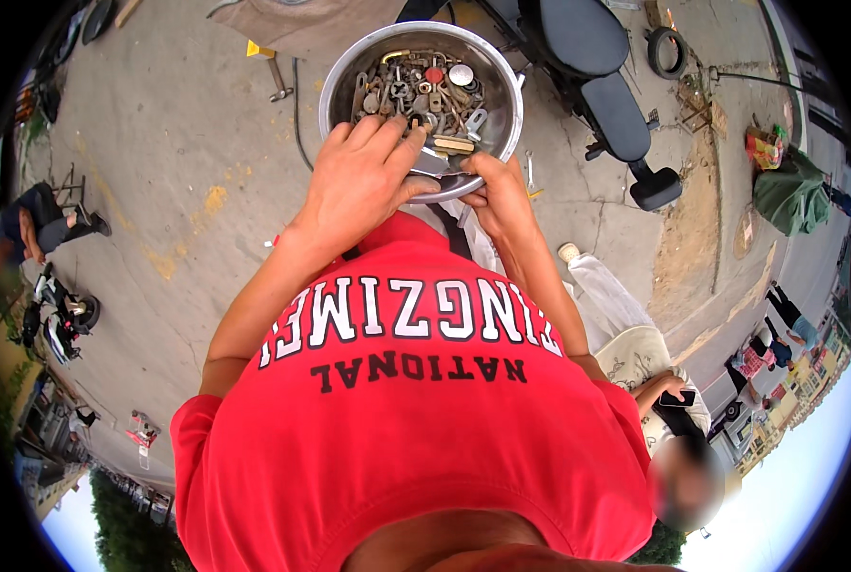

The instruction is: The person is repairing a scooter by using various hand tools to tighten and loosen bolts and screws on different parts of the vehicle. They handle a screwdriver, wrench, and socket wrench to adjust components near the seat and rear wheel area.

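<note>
A round stainless-steel bowl (344, 76) holds a jumble of small metal parts, among them a red disc (434, 74), a silver disc (461, 74) and a brass-coloured bar (453, 144). My left hand (363, 172) lies over its near left rim, fingers curled into the parts beside a flat silver piece (427, 163); what they grip is hidden. My right hand (497, 191) is closed on the near right rim, its thumb beside that silver piece.
Black padded equipment (606, 105) stands right of the bowl. A hammer (275, 76), wrench (530, 170) and tyre (666, 52) lie on the cracked pavement (206, 114). A person (616, 315) sits close at my right; another (39, 224) sits left near a motorbike (58, 315).
</note>
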